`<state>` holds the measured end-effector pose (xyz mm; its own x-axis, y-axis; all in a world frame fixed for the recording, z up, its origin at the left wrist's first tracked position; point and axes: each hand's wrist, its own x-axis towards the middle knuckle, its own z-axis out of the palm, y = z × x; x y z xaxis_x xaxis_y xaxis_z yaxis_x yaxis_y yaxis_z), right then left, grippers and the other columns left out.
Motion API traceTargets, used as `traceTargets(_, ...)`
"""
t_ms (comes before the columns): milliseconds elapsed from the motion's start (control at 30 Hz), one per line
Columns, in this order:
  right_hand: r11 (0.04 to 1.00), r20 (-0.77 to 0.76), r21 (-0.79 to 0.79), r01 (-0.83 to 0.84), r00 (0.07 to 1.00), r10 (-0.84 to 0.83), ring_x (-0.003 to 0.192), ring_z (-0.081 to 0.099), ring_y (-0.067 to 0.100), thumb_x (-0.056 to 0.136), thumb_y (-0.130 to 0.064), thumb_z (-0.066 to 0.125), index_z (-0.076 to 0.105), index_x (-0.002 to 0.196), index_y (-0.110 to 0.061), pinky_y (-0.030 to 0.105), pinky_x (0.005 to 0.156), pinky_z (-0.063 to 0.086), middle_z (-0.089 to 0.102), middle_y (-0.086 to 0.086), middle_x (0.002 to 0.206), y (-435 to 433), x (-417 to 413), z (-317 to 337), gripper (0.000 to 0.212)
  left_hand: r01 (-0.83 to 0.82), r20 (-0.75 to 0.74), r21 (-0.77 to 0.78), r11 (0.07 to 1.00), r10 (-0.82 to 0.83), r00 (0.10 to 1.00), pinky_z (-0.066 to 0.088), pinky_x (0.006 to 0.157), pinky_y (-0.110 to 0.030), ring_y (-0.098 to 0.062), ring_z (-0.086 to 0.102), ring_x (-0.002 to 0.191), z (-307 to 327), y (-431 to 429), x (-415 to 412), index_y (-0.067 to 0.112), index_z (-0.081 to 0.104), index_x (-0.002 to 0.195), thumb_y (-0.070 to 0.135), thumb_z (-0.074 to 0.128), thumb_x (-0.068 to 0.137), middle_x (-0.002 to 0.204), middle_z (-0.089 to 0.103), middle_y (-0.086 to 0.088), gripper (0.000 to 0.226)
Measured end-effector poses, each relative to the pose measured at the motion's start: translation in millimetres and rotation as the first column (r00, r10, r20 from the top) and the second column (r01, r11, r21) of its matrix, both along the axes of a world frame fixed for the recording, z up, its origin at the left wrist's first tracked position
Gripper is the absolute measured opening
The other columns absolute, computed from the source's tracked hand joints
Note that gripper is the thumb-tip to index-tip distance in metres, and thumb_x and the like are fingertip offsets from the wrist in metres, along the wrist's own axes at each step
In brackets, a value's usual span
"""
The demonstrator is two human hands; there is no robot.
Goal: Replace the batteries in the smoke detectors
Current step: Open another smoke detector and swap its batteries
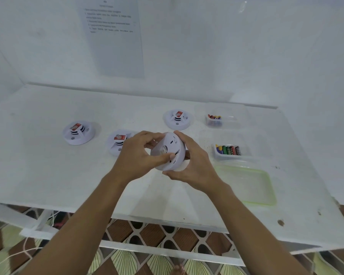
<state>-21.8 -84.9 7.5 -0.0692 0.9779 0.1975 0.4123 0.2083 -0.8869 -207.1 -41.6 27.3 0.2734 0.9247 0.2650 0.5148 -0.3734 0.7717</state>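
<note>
Centre frame: left hand [136,156] and right hand [196,167] curl round the white disc-shaped plastic smoke detector [176,144], tilted back-up, probably to reach its batteries.

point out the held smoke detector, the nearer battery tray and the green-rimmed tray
white round smoke detector [172,143], head view, upturned underside
clear plastic battery tray [225,158], head view, front rim
green-rimmed clear plastic tray [246,185], head view, bare middle

Bright, even, diffuse light washes the white wall [226,46] and surface [48,175] pale, with only faint soft shadows beside the detectors [78,132]. Everything looks slightly soft; the print on the sheet [115,36] is unreadable. Straight edges bow towards the corners.
</note>
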Motion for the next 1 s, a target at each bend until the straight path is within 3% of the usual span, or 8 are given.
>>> traceTargets(400,0.997,0.073,0.055,0.059,0.995,-0.063,0.119,0.061,0.014,0.066,-0.021,0.093,0.041,0.149,-0.023,0.04,0.094,0.058,0.056,-0.008,0.139,-6,-14,-5,0.098,-0.07,0.121,0.049,0.996,0.064,0.991,0.047,0.071,-0.008,-0.003,0.063,0.082,-4,-8,1,0.018,0.071,0.1,0.056,0.072,0.055,0.089,0.069,0.011,0.059)
traceTargets(633,0.998,0.07,0.052,0.029,0.997,-0.032,0.117,0.062,0.012,0.066,-0.02,0.094,0.041,0.149,-0.021,0.035,0.094,0.057,0.056,-0.008,0.139,-16,-10,-3,0.098,0.008,0.049,0.064,0.998,-0.011,0.999,0.052,0.077,-0.018,-0.007,0.063,0.088,-7,-6,-9,0.021,0.07,0.104,0.049,0.079,0.06,0.097,0.068,0.01,0.053)
traceTargets(1000,0.997,0.03,0.022,0.074,0.997,-0.075,0.115,0.061,0.008,0.067,-0.015,0.094,0.04,0.149,-0.024,0.02,0.087,0.056,0.053,-0.009,0.14,-41,0,-11,0.098,0.035,0.047,0.054,0.998,-0.038,0.998,0.052,0.078,-0.02,-0.007,0.062,0.087,-14,-19,-23,0.024,0.07,0.104,0.057,0.076,0.059,0.098,0.067,0.013,0.057)
